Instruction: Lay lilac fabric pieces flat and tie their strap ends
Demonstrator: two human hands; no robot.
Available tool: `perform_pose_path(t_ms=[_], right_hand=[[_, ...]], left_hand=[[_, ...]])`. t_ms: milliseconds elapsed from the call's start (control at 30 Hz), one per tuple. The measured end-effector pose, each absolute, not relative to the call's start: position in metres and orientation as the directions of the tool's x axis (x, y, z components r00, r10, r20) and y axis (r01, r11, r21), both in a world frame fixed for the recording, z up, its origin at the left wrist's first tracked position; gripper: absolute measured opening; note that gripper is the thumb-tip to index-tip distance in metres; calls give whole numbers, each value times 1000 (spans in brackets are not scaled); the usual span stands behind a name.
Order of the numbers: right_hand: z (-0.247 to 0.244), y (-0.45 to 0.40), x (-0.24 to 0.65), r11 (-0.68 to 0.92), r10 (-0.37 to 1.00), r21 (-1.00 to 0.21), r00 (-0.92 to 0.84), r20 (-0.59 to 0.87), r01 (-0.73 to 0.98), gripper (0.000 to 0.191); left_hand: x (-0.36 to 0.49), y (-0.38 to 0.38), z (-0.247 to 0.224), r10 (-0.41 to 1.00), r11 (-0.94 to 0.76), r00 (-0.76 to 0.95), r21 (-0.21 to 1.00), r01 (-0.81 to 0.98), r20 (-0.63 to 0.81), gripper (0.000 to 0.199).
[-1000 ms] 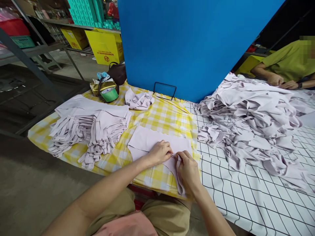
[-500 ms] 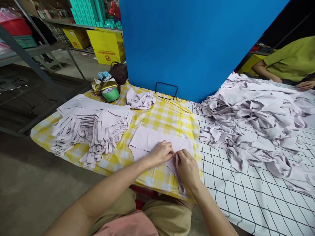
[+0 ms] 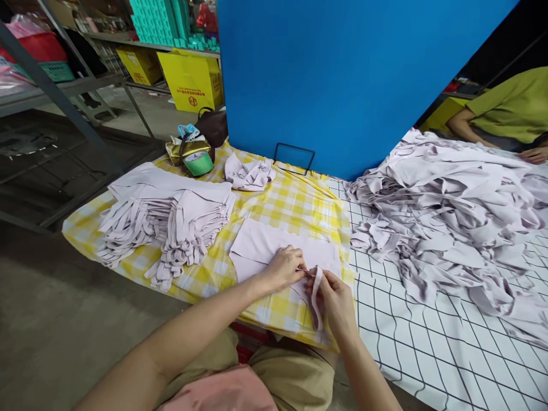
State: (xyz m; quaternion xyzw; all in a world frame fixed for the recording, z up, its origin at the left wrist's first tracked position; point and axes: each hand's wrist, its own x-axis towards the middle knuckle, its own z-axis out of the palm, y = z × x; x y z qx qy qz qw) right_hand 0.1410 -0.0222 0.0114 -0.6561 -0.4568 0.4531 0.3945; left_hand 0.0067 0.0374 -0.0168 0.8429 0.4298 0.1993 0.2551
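A pale lilac garment with straps, like a camisole [image 3: 268, 240], lies flat on the yellow checked cloth in front of me. My left hand [image 3: 286, 267] rests on its lower part, fingers closed in a pinch on the fabric. Beside it my right hand [image 3: 336, 297] is closed on a narrow strap [image 3: 316, 294] of the same garment; the strap loops down toward the table's front edge. The fingertips of both hands nearly meet, and what lies between them is too small to make out. To the left is a neat stack of the same garments [image 3: 171, 197], straps hanging forward.
On the right, a large loose heap of lilac garments [image 3: 454, 205] covers the white grid cloth [image 3: 398, 342]. A blue panel [image 3: 342, 80] stands behind, with a black wire stand [image 3: 294, 148]. Green tape [image 3: 199, 164] and a crumpled garment [image 3: 249, 173] lie at the back. Another person [image 3: 514, 108] sits far right.
My right hand has turned and lifted slightly, so the strap now shows in front of its fingers. My left hand stays about where it was. The whole view has shifted a little.
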Motion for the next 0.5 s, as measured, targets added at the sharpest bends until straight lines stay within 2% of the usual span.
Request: perform_pose_path(t_ms=[67, 133, 233, 367, 500], right_hand=[[19, -30, 144, -448, 888, -893, 90, -451, -44, 37], [28, -40, 149, -523, 847, -836, 6, -531, -163, 45], [36, -65, 155, -532, 842, -837, 29, -539, -124, 52], [31, -106, 155, -451, 873, -892, 200, -445, -20, 52], [8, -141, 148, -381, 858, -924, 373, -353, 2, 51]], left_hand=[[4, 37, -16, 819, -505, 561, 619, 601, 124, 7], [-2, 36, -13, 794, -524, 596, 637, 566, 123, 14], [-16, 33, -4, 721, -583, 682, 639, 502, 122, 24], [-30, 25, 6, 638, -673, 760, 571, 471, 125, 28], [-36, 16, 4, 599, -718, 798, 491, 494, 74, 40]])
